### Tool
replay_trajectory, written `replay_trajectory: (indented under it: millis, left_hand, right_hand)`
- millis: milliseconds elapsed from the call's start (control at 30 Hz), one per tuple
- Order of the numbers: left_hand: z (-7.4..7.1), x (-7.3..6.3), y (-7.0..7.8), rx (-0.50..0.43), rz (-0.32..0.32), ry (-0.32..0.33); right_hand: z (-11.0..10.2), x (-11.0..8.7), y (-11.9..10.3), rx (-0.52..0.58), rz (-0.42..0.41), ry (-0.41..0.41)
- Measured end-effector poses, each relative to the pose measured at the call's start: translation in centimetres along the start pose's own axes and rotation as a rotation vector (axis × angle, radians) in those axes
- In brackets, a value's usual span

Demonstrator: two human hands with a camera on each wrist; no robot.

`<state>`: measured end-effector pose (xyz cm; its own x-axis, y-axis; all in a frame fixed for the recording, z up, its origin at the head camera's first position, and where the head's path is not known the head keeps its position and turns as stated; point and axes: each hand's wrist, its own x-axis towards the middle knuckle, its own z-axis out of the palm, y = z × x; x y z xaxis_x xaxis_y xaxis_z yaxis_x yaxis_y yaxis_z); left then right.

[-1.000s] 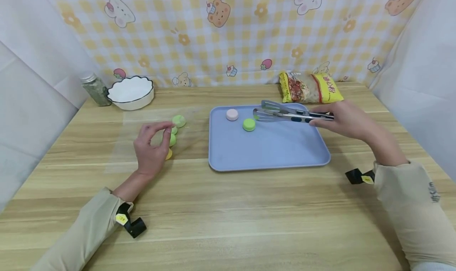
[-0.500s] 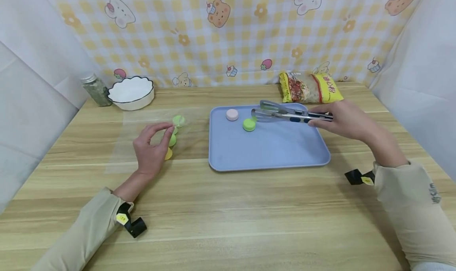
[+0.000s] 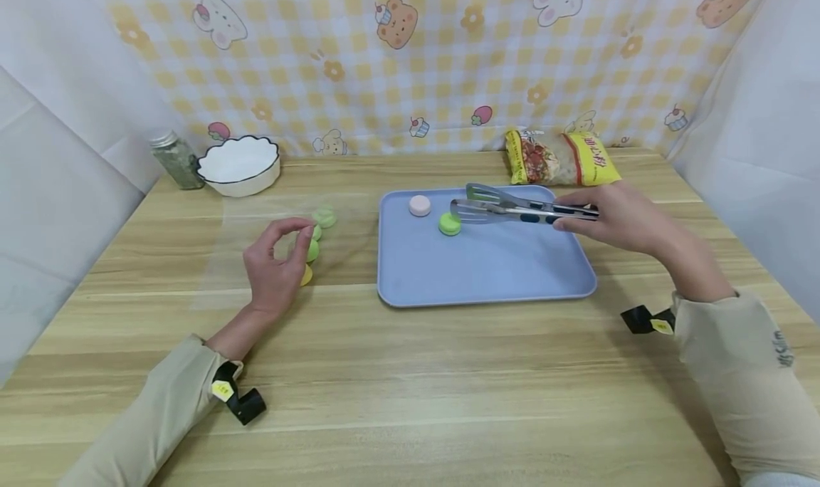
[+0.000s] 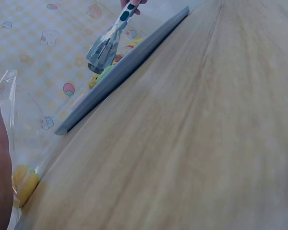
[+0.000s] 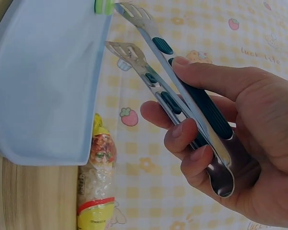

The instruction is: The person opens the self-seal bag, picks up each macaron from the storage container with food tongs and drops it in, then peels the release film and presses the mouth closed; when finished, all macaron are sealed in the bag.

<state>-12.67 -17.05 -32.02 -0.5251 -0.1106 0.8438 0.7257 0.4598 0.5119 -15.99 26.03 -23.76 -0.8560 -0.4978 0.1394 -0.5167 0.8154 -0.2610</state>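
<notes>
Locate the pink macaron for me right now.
In the head view, the pink macaron lies on the blue tray near its far left corner, left of the green macaron.

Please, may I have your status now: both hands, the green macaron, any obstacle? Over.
Left hand pinches clear bag. Right hand holds tongs, arms apart, above blue tray. Green macaron on tray near tongs, not gripped. No obstacle seen between.

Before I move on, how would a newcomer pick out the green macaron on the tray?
Start with the blue tray. Toward its far side, near the tips of the tongs, sits the green macaron. A pink macaron shares the tray, but this is the only green one there; other green pieces lie by the left hand.
</notes>
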Motion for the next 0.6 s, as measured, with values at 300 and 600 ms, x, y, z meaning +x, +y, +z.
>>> replay_trajectory:
  millis: [300,600]
  left_hand:
    - [0.15,0.08,-0.01,-0.021,0.014,0.024]
    - [0.06,0.07,-0.06,-0.031,0.007,0.026]
  right_hand:
    - [0.04,-0.09,0.01,0.018,0.015,-0.038]
    - [0.28,0.13,-0.33,0.013,-0.005,-0.079]
